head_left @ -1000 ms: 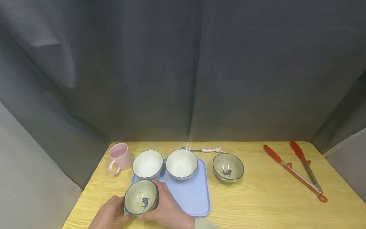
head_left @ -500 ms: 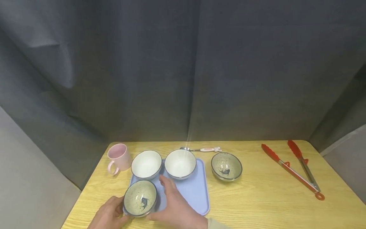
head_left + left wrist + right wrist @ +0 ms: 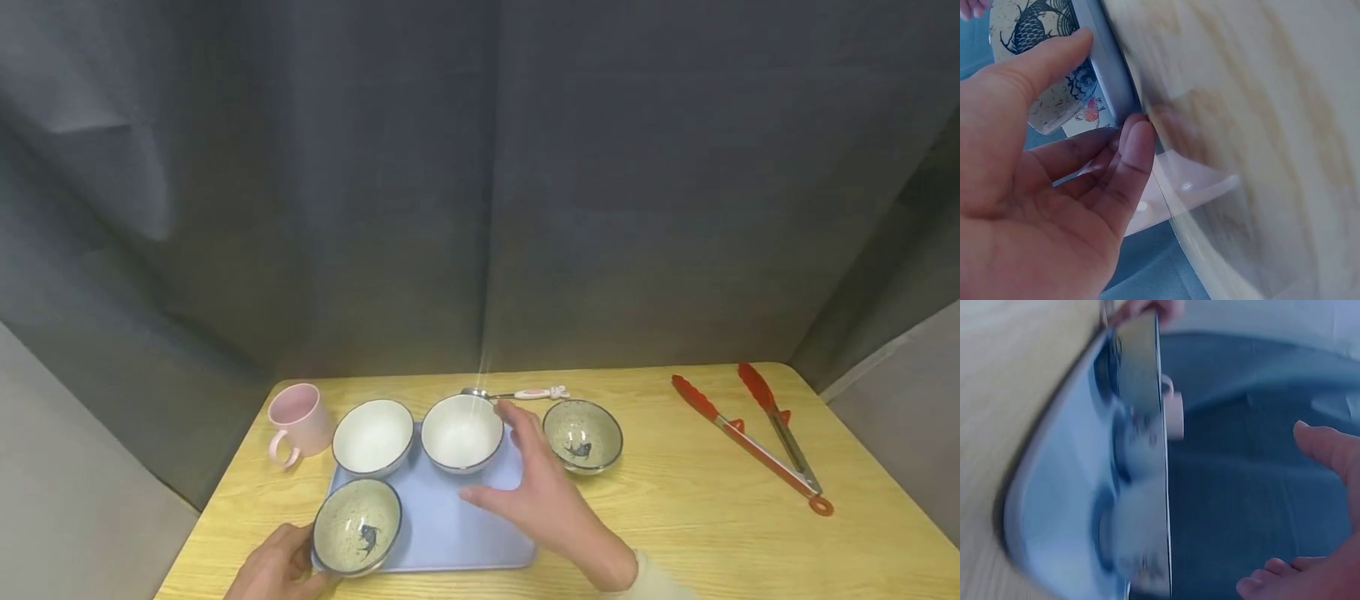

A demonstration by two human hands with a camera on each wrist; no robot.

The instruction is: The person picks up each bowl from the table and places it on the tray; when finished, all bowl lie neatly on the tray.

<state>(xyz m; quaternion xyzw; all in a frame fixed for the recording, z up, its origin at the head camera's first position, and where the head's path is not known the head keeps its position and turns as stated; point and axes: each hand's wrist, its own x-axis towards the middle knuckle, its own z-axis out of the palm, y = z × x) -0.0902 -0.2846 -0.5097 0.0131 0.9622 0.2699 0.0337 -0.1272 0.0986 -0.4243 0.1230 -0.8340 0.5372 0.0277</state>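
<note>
A speckled beige bowl with a dark fish drawing [image 3: 356, 525] stands on the near left corner of the blue tray [image 3: 465, 533]. My left hand [image 3: 273, 562] is at that corner; in the left wrist view its thumb lies against the tray's rim and its curled fingers touch the edge. Over the tray's right side my right hand [image 3: 543, 492] hovers, thumb and fingers spread, holding nothing. Two white bowls, a left one [image 3: 372, 437] and a right one [image 3: 459, 433], sit on the tray's back part. A second speckled bowl [image 3: 583, 433] stands on the table, just beyond my right fingers.
A pink mug [image 3: 303, 425] stands left of the tray on the wooden table [image 3: 675, 542]. Behind the bowls lies a spoon with a pink-and-white handle [image 3: 534, 394]. Red-tipped tongs [image 3: 772, 458] lie spread at the right. A dark curtain [image 3: 480, 208] hangs behind.
My right hand has let go of the near speckled bowl and moved right across the tray, towards the second speckled bowl. My left hand has stayed at the tray's corner. The view has shifted slightly.
</note>
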